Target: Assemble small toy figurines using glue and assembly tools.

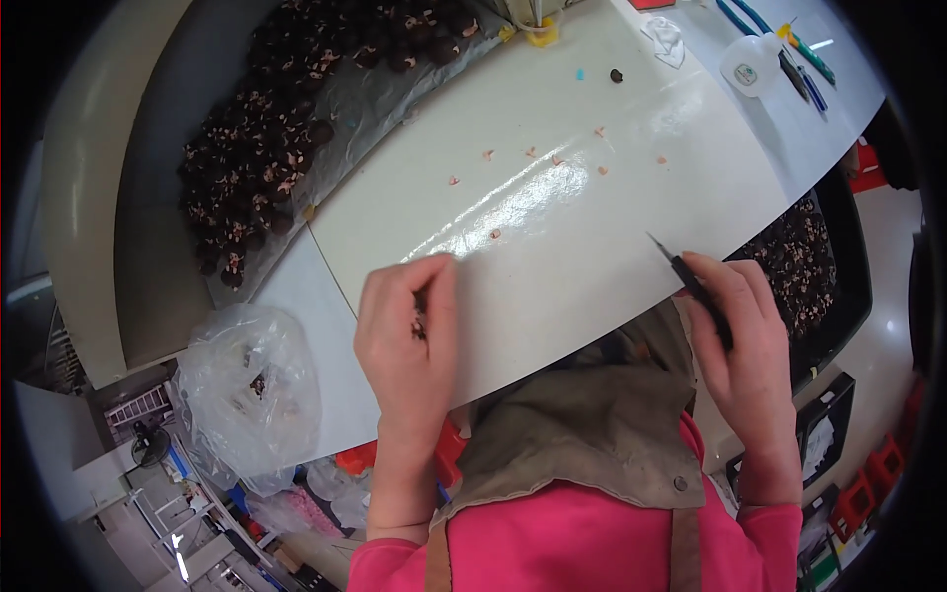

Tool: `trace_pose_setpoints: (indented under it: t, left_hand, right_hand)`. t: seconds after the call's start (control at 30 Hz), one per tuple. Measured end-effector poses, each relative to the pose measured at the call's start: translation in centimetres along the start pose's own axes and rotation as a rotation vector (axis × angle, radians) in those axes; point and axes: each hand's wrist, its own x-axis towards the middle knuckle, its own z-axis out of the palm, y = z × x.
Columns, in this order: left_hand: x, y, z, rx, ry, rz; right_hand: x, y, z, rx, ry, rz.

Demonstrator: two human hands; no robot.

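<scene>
My left hand is curled closed over the white work surface, around small dark round pieces with pinkish bits on them; the fingers hide most of them. In my right hand, near the table's front edge, is a slim black-handled tool with a fine metal point. That point is aimed up and left, apart from the left hand. Small pink-orange scraps are scattered on the white board beyond my hands, and one scrap lies close to my left fingertips.
A large heap of dark pieces with pink bits rests on a plastic sheet at the far left. More fill a black bin at right. A clear plastic bag stands left. A white bottle and pliers lie far right.
</scene>
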Motion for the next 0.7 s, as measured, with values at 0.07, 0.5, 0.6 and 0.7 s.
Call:
trace_pose_setpoints:
  t: [0.07, 0.5, 0.6, 0.7]
  left_hand:
    - [-0.4, 0.1, 0.5, 0.004, 0.001, 0.051]
    - [-0.6, 1.5, 1.9, -0.071, -0.078, 0.083]
    - [-2.8, 1.6, 2.1, -0.152, -0.111, 0.121]
    - [-3.7, 1.1, 3.2, -0.239, -0.099, 0.135]
  right_hand:
    - [0.1, 0.3, -0.7, 0.0, 0.021, 0.0]
    - [4.1, 3.2, -2.8, -0.103, 0.04, -0.095]
    - [5.8, 3.7, -2.7, 0.006, 0.035, 0.014]
    - [7.9, 3.7, -2.3, 0.0, 0.025, 0.029]
